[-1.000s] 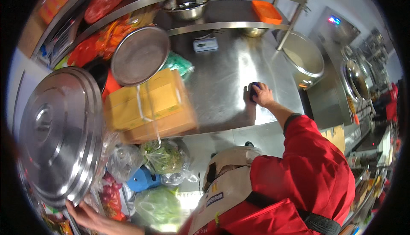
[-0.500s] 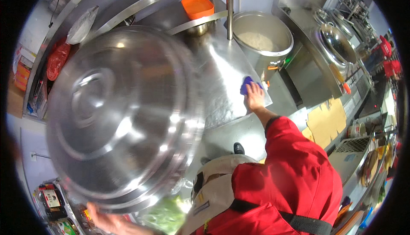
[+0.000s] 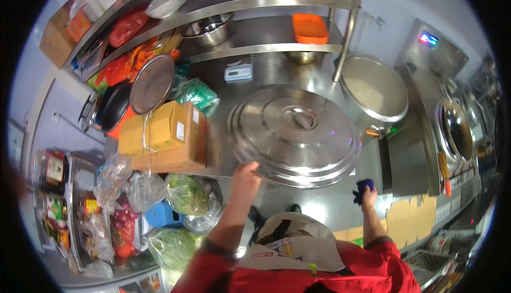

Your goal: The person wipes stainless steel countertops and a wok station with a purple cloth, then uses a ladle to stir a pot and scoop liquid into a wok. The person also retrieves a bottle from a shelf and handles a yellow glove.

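Note:
A large round steel lid lies over the steel worktable, its handle facing up. At its near-left rim is my left hand, thumb on top and fingers hidden under the edge. Off to the right of the lid, my right hand is closed around a crumpled purple cloth, held in the air away from the table. Beyond the lid's far right side stands a tall steel pot with pale contents and no cover on it.
Cardboard boxes stand on the table's left end, near a small scale. Shelves behind hold an orange tray and steel bowls. Bagged vegetables sit low at left. Stove equipment lines the right.
The lid has come down from a raised, tilted position to lie over the table. My right hand has lifted the purple cloth off the tabletop and drawn it back toward me.

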